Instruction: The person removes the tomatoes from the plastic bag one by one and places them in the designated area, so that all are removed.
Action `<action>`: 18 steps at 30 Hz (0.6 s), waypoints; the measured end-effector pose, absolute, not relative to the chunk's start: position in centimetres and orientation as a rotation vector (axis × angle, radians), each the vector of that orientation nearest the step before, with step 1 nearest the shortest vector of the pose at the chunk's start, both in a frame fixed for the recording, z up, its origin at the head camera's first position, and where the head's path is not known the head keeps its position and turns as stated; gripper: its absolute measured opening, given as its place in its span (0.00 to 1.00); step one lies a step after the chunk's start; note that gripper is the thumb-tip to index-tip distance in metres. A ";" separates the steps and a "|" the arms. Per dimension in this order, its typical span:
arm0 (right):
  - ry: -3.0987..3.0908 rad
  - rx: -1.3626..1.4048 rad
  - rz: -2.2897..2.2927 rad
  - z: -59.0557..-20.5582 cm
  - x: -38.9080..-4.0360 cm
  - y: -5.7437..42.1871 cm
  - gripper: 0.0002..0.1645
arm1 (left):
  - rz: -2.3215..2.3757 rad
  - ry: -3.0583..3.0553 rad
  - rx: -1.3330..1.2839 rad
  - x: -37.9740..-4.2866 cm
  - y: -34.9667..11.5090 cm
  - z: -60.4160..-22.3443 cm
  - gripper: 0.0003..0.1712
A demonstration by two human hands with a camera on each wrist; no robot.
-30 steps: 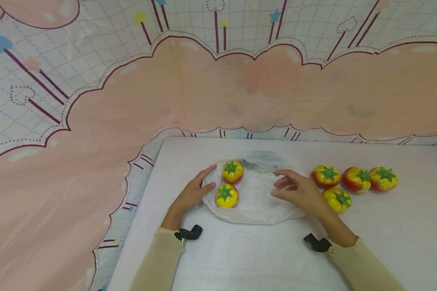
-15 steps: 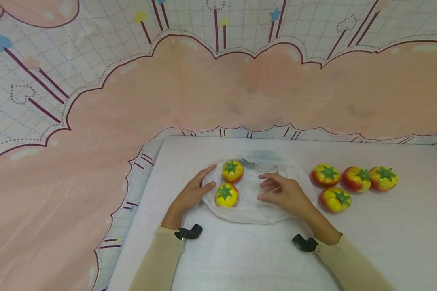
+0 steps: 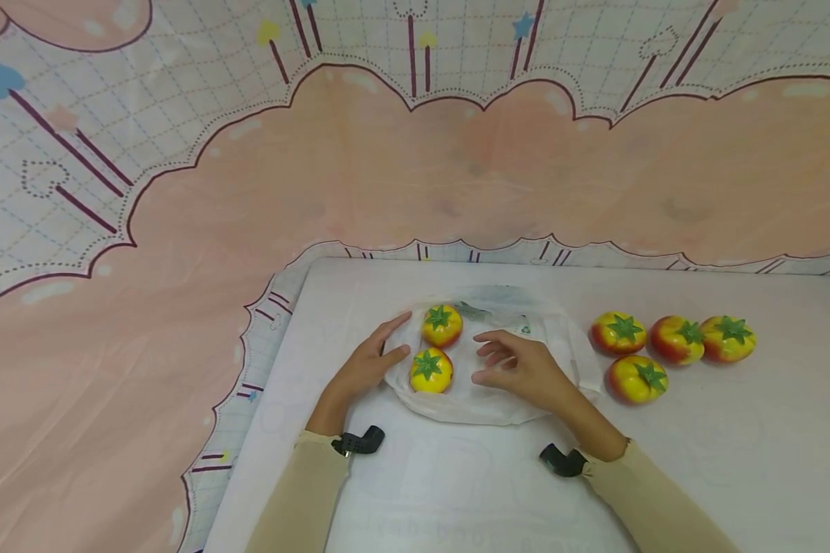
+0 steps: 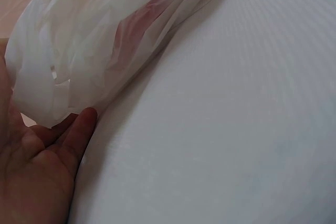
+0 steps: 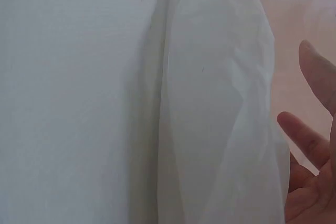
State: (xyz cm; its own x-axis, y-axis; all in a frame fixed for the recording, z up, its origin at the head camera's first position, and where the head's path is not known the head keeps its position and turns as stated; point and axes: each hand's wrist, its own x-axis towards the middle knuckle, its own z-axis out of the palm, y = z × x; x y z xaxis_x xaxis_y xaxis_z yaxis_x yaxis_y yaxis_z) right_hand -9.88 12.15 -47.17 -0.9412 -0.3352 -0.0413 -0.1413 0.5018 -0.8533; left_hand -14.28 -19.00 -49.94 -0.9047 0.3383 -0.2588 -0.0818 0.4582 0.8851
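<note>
A white plastic bag (image 3: 466,403) lies spread wide on the table. Two yellow-red round fruits with green star-shaped leaves, a far one (image 3: 442,326) and a near one (image 3: 431,371), sit within its rim at the left. My left hand (image 3: 363,369) rests at the bag's left edge, thumb and forefinger apart; up close in the left wrist view, the fingers touch the plastic (image 4: 63,72). Over the bag's middle, my right hand (image 3: 519,369) hovers with loosely bent fingers and nothing between them. In the right wrist view the bag's raised side (image 5: 220,103) stands beside that hand.
Several more such fruits (image 3: 619,333) stand grouped on the white table (image 3: 747,430), right of the bag. A peach-and-white patterned cloth (image 3: 456,177) hangs behind. The table's left edge runs near my left forearm.
My right hand has moved left, from near the bag's right edge to over its middle. The left hand and the fruits have stayed where they were.
</note>
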 end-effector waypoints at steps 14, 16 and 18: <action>2.515 -0.465 -1.435 -47.3 -10.1 9.8 0.37 | 1.468 2.308 0.260 -14.2 -19.0 -49.7 0.34; 2.516 -0.482 -1.435 -47.4 -10.1 9.5 0.37 | 1.466 2.307 0.258 -14.3 -19.0 -49.8 0.34; 2.514 -0.492 -1.441 -47.7 -10.1 9.2 0.37 | 1.461 2.306 0.249 -14.3 -19.0 -49.9 0.34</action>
